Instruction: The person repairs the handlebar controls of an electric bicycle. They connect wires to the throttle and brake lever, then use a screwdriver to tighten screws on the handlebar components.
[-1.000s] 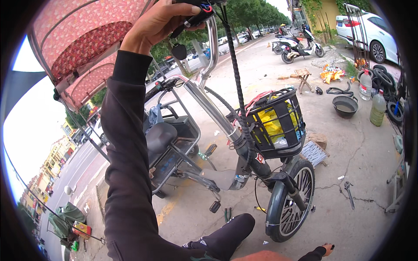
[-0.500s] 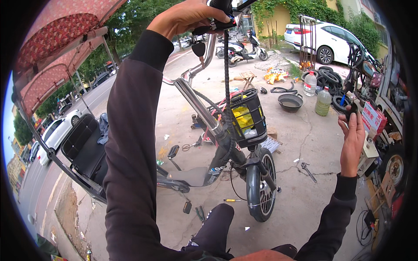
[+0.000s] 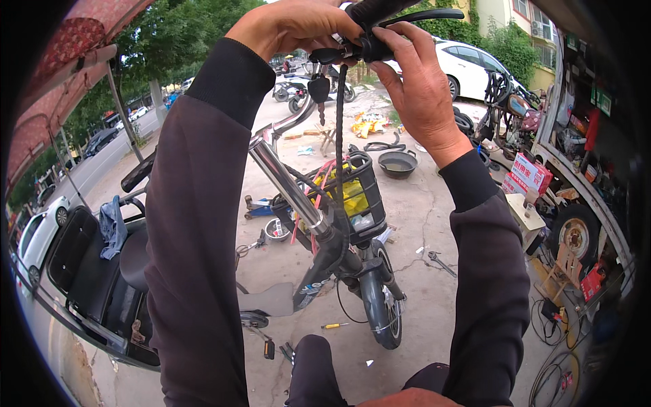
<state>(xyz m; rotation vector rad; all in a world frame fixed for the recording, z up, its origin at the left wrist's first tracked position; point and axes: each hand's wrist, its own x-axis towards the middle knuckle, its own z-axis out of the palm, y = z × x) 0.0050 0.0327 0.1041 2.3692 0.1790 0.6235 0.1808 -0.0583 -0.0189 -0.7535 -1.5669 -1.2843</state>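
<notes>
Both hands are up at the tricycle's handlebar (image 3: 380, 11), near the top edge. My left hand (image 3: 288, 27) is closed around the handlebar controls; part of it is cut off by the frame. With thumb and fingers, my right hand (image 3: 424, 95) pinches a small black fitting (image 3: 374, 47) against the bar, just below the black brake lever (image 3: 430, 15). A black key (image 3: 319, 88) hangs below my left hand. From the controls a black braided cable sleeve (image 3: 339, 136) runs down past the chrome stem (image 3: 288, 183) to the front basket (image 3: 363, 197).
The front wheel (image 3: 383, 305) stands on concrete. A yellow screwdriver (image 3: 334, 326) and an adjustable wrench (image 3: 442, 263) lie on the ground. A black basin (image 3: 398, 164) sits beyond the basket. Red-white boxes (image 3: 529, 175) and a loose wheel (image 3: 576, 234) are at the right.
My right hand has come from the far right up to the handlebar, bringing the small black fitting against it. My left hand stays at the controls. The view has turned rightward.
</notes>
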